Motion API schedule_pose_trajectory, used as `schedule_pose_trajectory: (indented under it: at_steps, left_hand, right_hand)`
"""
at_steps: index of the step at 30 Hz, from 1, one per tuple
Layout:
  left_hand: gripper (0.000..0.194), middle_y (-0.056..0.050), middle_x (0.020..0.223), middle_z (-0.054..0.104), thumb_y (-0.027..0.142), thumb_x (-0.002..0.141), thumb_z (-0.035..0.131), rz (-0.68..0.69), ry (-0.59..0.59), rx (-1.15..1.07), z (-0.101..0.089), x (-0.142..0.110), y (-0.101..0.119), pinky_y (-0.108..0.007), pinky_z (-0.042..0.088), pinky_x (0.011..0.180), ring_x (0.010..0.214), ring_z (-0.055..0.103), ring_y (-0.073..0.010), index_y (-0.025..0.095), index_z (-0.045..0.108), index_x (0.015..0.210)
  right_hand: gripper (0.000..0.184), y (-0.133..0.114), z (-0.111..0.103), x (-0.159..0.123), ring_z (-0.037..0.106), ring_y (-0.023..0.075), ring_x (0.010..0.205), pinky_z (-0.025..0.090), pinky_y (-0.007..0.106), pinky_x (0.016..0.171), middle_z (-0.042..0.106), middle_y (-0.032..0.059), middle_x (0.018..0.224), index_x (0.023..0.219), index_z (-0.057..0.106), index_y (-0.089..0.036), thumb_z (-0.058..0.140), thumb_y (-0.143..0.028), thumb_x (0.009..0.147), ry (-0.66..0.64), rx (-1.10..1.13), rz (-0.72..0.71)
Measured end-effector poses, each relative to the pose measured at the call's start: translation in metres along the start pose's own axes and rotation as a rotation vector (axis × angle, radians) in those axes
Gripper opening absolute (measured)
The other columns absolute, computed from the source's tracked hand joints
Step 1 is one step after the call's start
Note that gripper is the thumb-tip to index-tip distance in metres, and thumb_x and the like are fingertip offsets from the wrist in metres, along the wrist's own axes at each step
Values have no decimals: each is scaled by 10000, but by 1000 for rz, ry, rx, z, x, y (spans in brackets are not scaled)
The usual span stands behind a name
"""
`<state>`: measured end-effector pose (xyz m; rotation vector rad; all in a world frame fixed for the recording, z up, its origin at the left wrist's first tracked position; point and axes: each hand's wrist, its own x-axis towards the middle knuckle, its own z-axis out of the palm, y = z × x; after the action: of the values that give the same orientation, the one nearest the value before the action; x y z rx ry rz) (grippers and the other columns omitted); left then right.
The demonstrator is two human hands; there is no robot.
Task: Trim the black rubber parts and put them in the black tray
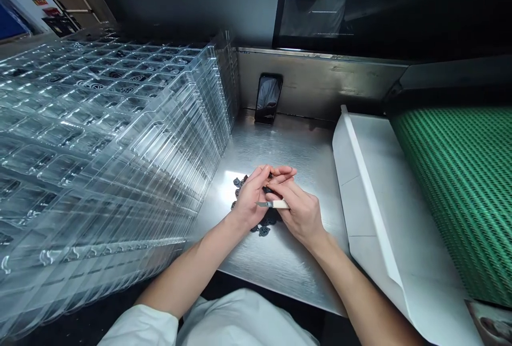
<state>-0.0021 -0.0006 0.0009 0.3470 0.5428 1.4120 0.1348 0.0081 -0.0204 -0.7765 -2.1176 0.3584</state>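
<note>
My left hand (250, 196) and my right hand (299, 206) meet over the middle of a steel work surface (296, 149). A small knife with a pale handle (280, 204) lies in my right hand, its short blade pointing left across my left palm. Between the fingertips of both hands there is a small dark part (269, 189), mostly hidden by the fingers. My left fingers are curled around it. Under and beside the hands lie several small black round parts (264, 231) with cut-out patterns, partly covered by the hands.
Tall stacks of clear plastic compartment trays (160, 138) stand on the left, some with black parts inside. A black phone (269, 98) leans against the back wall. To the right are a white chute (364, 186) and a green conveyor belt (464, 191).
</note>
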Motion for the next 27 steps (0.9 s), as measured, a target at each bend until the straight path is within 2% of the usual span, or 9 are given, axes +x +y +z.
schedule_pose_trajectory:
  at_steps: [3, 6, 8, 10, 13, 18, 20, 23, 27]
  left_hand:
    - [200, -115, 1084, 721, 294, 926, 716, 22, -42, 46, -2, 0, 0, -365, 539, 982, 1099, 698, -237, 150, 593, 862]
    - [138, -72, 948, 684, 246, 894, 698, 96, 18, 139, -3, -1, 3, -261, 547, 754, 864, 673, -156, 146, 606, 870]
    - [109, -29, 846, 621, 213, 853, 697, 92, 53, 197, -3, -2, 5, -195, 452, 566, 681, 580, -100, 144, 622, 893]
    - [133, 6, 772, 550, 222, 842, 698, 34, 36, 240, -1, -4, 6, -168, 302, 460, 564, 462, -64, 148, 640, 936]
    - [250, 30, 707, 493, 317, 888, 697, -29, -51, 341, 3, -7, 4, -176, 162, 443, 499, 327, -37, 144, 685, 1069]
    - [486, 10, 741, 543, 456, 932, 677, 10, -185, 468, 2, -9, -4, -205, 136, 454, 489, 249, -25, 120, 688, 1282]
    - [511, 4, 772, 547, 456, 940, 674, 23, -198, 478, 0, -9, -5, -210, 151, 461, 501, 258, -28, 130, 673, 1333]
    - [507, 49, 675, 435, 439, 945, 687, 33, -196, 477, -2, -9, -6, -208, 167, 474, 508, 241, -38, 139, 670, 1353]
    - [463, 80, 607, 343, 439, 926, 723, 47, -173, 463, -2, -8, -7, -205, 151, 464, 494, 218, -42, 128, 703, 1269]
  right_hand:
    - [222, -3, -4, 2, 682, 200, 815, 511, 302, 686, 717, 78, 985, 1066, 719, -222, 500, -252, 1077, 61, 66, 37]
    - [195, -6, -8, 4, 633, 192, 771, 487, 313, 691, 669, 44, 866, 980, 696, -221, 530, -275, 1067, 185, 185, 160]
    - [228, -6, -10, 4, 580, 175, 707, 441, 304, 651, 617, 15, 778, 893, 674, -214, 549, -302, 1063, 258, 241, 264]
    - [279, -4, -10, 3, 542, 166, 672, 404, 298, 625, 579, -2, 728, 841, 655, -207, 552, -342, 1062, 291, 306, 353]
    - [318, -2, -10, 2, 530, 164, 658, 395, 298, 629, 580, -7, 705, 812, 652, -203, 566, -390, 1054, 292, 391, 418]
    - [387, -5, -12, 4, 561, 171, 693, 421, 304, 696, 624, 4, 723, 737, 635, -208, 559, -411, 1058, 241, 497, 462]
    - [392, -7, -13, 5, 531, 163, 672, 401, 297, 682, 595, -6, 701, 712, 613, -209, 572, -403, 1050, 254, 493, 477]
    - [383, -8, -16, 7, 495, 155, 648, 375, 291, 654, 561, -18, 680, 689, 594, -208, 590, -368, 1038, 280, 437, 460]
    - [360, -8, -19, 10, 518, 161, 670, 386, 291, 657, 577, -14, 692, 704, 618, -212, 589, -336, 1041, 269, 356, 397]
